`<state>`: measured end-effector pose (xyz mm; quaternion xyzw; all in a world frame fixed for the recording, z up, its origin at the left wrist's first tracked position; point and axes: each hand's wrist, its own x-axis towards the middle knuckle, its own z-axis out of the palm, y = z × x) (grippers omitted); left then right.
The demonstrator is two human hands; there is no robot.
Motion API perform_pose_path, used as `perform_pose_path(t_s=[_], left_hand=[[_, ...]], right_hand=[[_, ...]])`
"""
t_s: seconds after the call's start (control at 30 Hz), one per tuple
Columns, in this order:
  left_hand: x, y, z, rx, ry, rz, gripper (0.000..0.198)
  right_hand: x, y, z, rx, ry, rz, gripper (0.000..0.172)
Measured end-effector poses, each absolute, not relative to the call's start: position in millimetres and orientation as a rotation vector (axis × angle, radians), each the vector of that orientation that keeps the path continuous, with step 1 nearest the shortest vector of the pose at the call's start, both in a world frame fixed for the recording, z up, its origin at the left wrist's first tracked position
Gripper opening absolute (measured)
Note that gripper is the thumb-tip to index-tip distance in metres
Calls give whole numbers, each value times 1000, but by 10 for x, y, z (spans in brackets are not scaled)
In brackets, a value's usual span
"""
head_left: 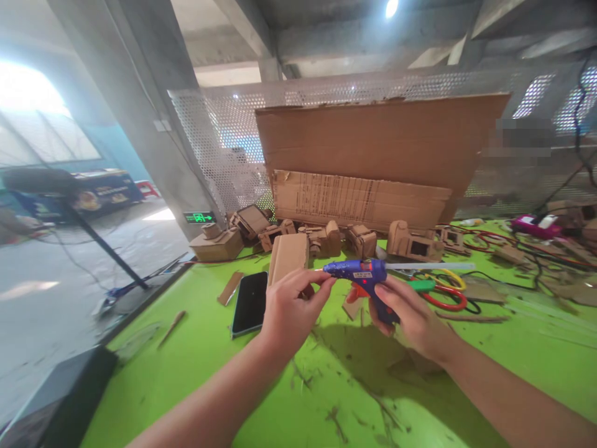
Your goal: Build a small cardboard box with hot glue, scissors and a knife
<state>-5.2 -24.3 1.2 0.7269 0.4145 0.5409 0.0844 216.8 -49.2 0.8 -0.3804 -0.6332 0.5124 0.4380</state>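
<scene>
My right hand [413,314] is wrapped round the handle of a blue hot glue gun [361,277], with fingers by its orange trigger [357,292]. A long clear glue stick [429,266] runs out of the gun's rear to the right. The nozzle points left, towards my left hand [291,305]. Thumb and forefinger of that hand are closed in a pinch at the nozzle tip; whatever lies between them is too small to make out. Directly behind the left hand stands a cardboard block [289,255]. A dark-screened phone [250,303] lies beside that hand on the green table [186,379].
Several cardboard models [364,239] line the back, before a large cardboard sheet [373,143]. Scissors with red handles [450,298], a yellow loop [450,280] and cables lie at right. A small wooden stick [172,328] and a cardboard scrap [230,288] are at left.
</scene>
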Motion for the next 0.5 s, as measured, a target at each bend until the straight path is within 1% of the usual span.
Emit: perform_pose_path(t_s=[0.2, 0.33, 0.5], left_hand=[[-33, -268, 22, 2224, 1315, 1439, 8], [-14, -293, 41, 2237, 1320, 1404, 7], [-6, -307, 28, 2123, 1327, 1400, 3]], right_hand=[[2172, -486, -25, -1002, -1542, 1243, 39], [2198, -465, -36, -1075, -1521, 1174, 41], [2216, -402, -39, -1031, -1476, 1201, 43]])
